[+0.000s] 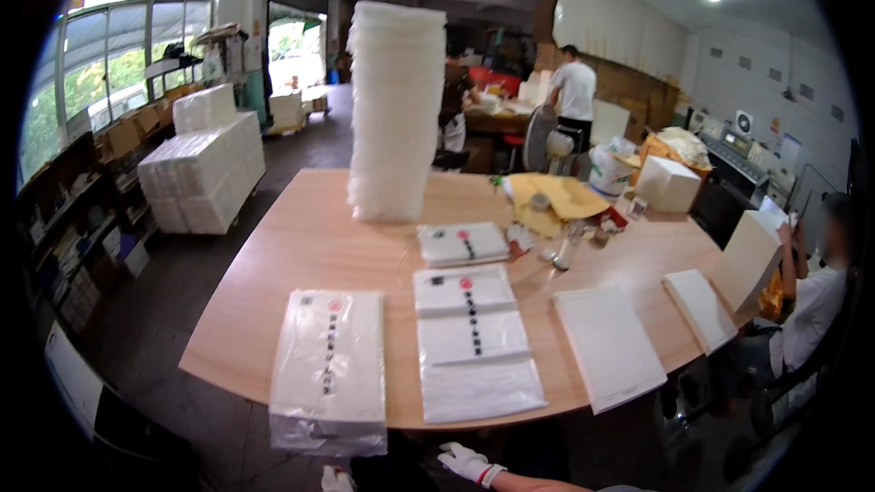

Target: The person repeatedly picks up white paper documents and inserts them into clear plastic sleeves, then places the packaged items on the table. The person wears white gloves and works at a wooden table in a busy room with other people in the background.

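My right hand (468,462), in a white knitted glove with a red-edged cuff, is below the table's front edge with fingers stretched out, holding nothing. Only a bit of my left hand (337,478), also gloved, shows at the lower edge; its fingers are mostly hidden. Nearest to it, a clear bag with a white paper stack inside (333,355) overhangs the table edge. To its right lies a flat pile of printed clear plastic bags (474,337), with a folded pile of bags (463,244) behind. Farther right is a white paper stack (609,342).
A tall whitish stack (396,109) stands at the back of the wooden table (255,255). Yellow paper (556,196), a white block (668,184) and small items lie back right. A smaller white stack (700,310) is near a seated person (816,310) handling paper. Wrapped bundles (205,173) stand left.
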{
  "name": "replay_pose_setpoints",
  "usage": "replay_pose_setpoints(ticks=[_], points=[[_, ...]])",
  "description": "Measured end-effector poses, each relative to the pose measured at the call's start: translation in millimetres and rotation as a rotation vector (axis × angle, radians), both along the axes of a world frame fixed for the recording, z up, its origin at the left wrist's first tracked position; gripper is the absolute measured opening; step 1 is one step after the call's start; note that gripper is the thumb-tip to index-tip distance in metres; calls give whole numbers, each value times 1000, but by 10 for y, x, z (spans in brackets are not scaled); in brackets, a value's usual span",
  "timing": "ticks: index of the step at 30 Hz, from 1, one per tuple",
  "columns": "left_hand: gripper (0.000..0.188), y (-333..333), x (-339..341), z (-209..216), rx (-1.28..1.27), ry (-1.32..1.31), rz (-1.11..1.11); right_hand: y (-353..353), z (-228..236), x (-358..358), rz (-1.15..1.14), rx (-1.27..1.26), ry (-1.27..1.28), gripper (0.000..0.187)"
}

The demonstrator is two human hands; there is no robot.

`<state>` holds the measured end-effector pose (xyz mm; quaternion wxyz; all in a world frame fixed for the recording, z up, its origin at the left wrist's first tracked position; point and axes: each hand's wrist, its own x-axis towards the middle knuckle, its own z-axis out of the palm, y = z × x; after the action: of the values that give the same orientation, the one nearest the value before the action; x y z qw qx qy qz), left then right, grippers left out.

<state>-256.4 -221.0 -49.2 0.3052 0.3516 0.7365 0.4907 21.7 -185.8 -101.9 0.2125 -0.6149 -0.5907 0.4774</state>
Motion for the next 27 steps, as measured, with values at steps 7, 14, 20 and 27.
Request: replay_pose_setpoints(ticks=[7,14,20,27], points=[[30,365,197,-331,242,900,-728,-15,391,1016,290,58,-902,47],[27,309,300,-205,44,872,-1089,-637,119,1688,-95,116,-938,33],[25,125,215,-278,-224,803,-1302,-637,131,1840,-399,-40,-717,26],[34,135,605,-462,982,1279,-488,-1170,693,1859,123,-157,-501,47]])
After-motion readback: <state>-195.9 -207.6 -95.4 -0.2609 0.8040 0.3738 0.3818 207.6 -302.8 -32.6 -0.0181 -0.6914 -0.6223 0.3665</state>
